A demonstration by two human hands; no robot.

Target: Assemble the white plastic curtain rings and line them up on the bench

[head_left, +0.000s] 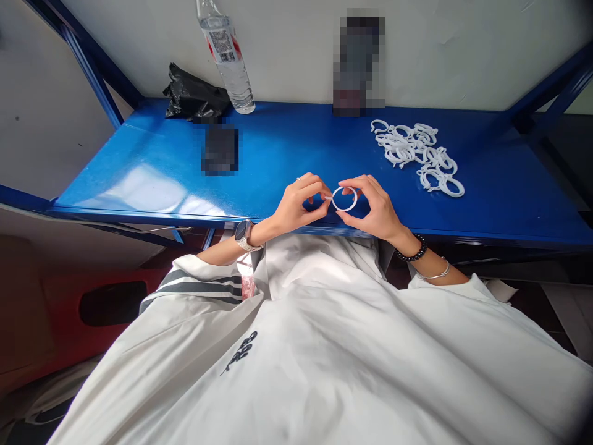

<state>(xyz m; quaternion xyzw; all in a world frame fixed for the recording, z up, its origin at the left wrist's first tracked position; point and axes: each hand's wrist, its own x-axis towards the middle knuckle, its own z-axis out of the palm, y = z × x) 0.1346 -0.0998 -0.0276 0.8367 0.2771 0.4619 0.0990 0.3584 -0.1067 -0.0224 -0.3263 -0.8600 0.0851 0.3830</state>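
A white plastic curtain ring (345, 210) is held up between my two hands, just above the front edge of the blue table. My left hand (299, 201) pinches the small tab on the ring's left side between thumb and fingertips. On the other side, my right hand (377, 207) grips the ring's round rim, thumb below and index finger above. Off to the right on the table lies a loose pile of similar white rings (403, 148), several of them overlapping.
The blue table (287, 142) has a wall behind it. At its back left stand a clear water bottle (231, 74) and a crumpled black plastic bag (194, 96). A blurred dark object (221, 148) lies in front of them. Another blurred object (359, 68) leans at the back.
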